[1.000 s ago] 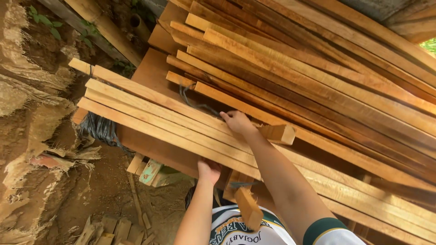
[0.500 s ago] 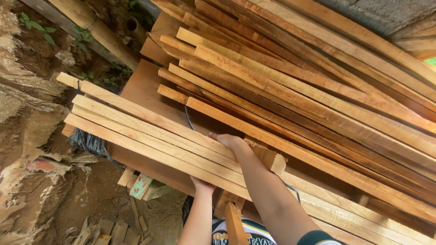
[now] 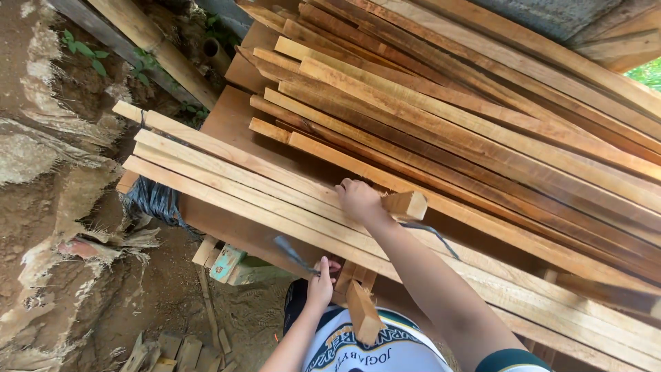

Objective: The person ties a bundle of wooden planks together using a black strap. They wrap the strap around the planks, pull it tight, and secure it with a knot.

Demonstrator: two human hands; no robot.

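A bundle of long pale wooden slats (image 3: pixel 227 176) lies across a brown board (image 3: pixel 231 117). My right hand (image 3: pixel 358 200) rests on top of the bundle with its fingers curled, right beside a short wooden block (image 3: pixel 406 204). A dark cord (image 3: pixel 430 234) comes out from behind that wrist; whether the hand grips it is hidden. My left hand (image 3: pixel 321 281) is under the bundle's near edge, closed on another stretch of the dark cord (image 3: pixel 292 253). A short stick (image 3: pixel 362 313) stands tilted in front of my chest.
A big stack of darker planks (image 3: pixel 482 124) slopes across the right and back. A black plastic bag (image 3: pixel 155 200) hangs under the slats' left end. An earth bank (image 3: pixel 55 172) rises on the left, with wood offcuts (image 3: pixel 172 348) and a green-painted block (image 3: pixel 227 262) below.
My left hand has come down from the bundle's underside and now holds the cord. The right hand has curled into a fist beside the block. The view shifted slightly.
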